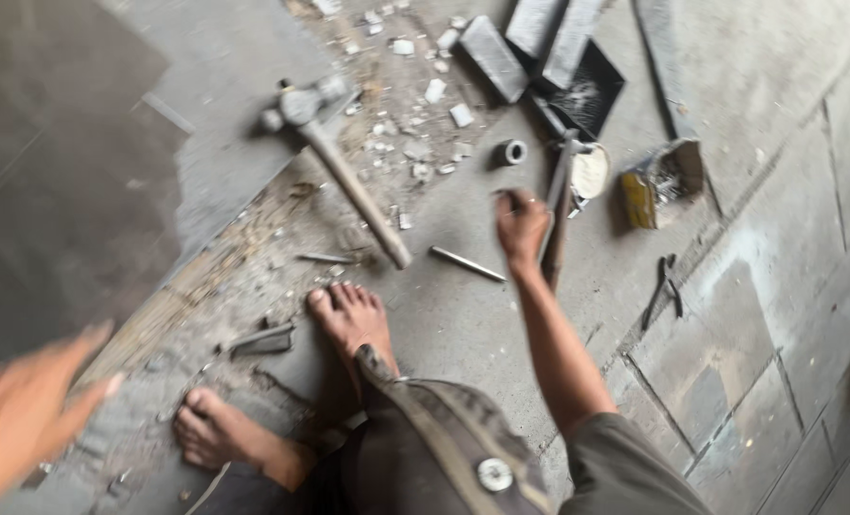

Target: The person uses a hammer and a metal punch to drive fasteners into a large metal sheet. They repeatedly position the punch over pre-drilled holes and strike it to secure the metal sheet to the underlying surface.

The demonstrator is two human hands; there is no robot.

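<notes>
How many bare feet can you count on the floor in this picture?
2: one foot at the centre, toes pointing towards the hammer; the other foot lower left, near the blurred left hand. None appear hidden.

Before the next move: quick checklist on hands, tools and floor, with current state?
1. Right hand on the long tool: closing at its handle, firm grip cannot tell.
2. Left hand free: looks empty but blurred, cannot tell.
3. Hammer within reach: ok, lying on the floor ahead.
4. Bare feet clear of rubble: not ok, fragments lie close.
5. Steel rod out of the way: not ok, loose beside the right hand.
</notes>
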